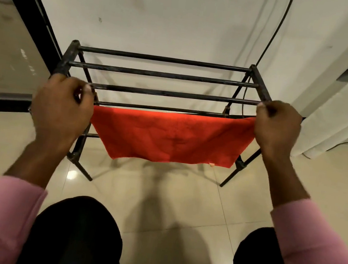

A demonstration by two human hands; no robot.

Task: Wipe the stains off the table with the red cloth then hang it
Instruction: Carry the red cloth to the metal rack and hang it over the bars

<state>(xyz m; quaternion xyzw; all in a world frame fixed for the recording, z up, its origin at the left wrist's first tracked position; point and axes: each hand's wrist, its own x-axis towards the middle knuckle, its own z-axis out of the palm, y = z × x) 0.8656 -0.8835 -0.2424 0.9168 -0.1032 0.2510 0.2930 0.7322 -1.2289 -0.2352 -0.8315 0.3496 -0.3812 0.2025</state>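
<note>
Grip, left hand (61,106): fingers curled, pinching the left top corner of the red terry cloth (168,137).
Grip, right hand (276,125): fingers closed on the cloth's right top corner.
Cloth: stretched flat between both hands, draped over the nearest bar of the black metal rack (162,75), lower edge hanging free above the tiled floor.
Done, by my reading: hanging nearly finished; wiping cannot be checked, no desk in view.
Left: let go of both corners.

Both arms reach forward, left hand (61,106) and right hand (276,125) with fingers curled closed, palms down.
</note>
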